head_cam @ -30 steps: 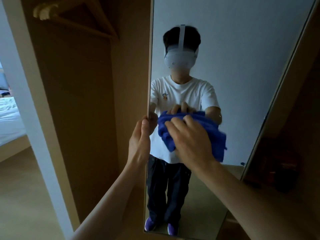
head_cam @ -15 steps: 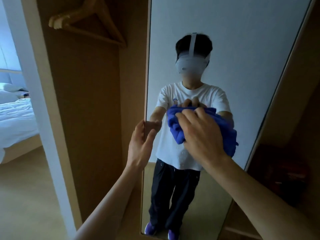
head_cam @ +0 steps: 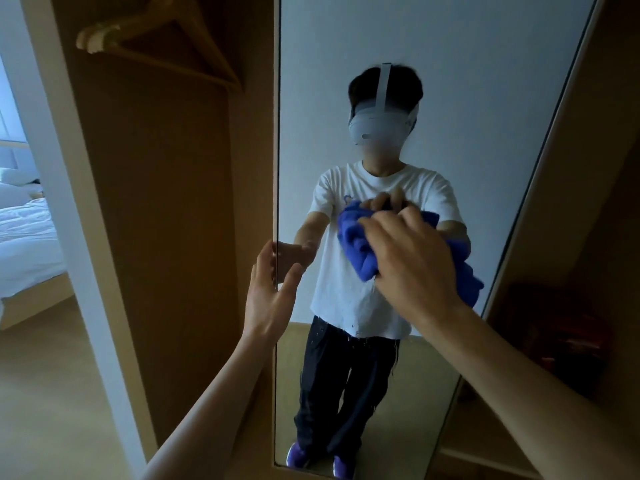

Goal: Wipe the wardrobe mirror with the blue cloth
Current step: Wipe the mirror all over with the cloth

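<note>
1. Cloth against glass: blue cloth (head_cam: 360, 244) bunched under right hand (head_cam: 412, 261), pressed flat to wardrobe mirror (head_cam: 450, 81) at about mid-height, nearer the right edge of the glass than the left.
2. Right fingers (head_cam: 381, 226) curled over the top of the wad, grasping it; folds spilling out to the left of the knuckles and below the wrist on the right.
3. Left hand (head_cam: 268, 292) open and released, palm turned toward the mirror's left edge (head_cam: 277, 168), thumb just beside that edge, holding nothing; contact with the edge too close to call.
4. Long axis of the mirror running top to bottom, tall and narrow, so unwiped glass lies mostly above and below the cloth.
5. Likely next stroke: up or down along that axis, driven by the right hand, already on the glass; left hand placed to steady the door.
6. Wooden hanger (head_cam: 145, 32) well clear, up in the open wardrobe bay.
</note>
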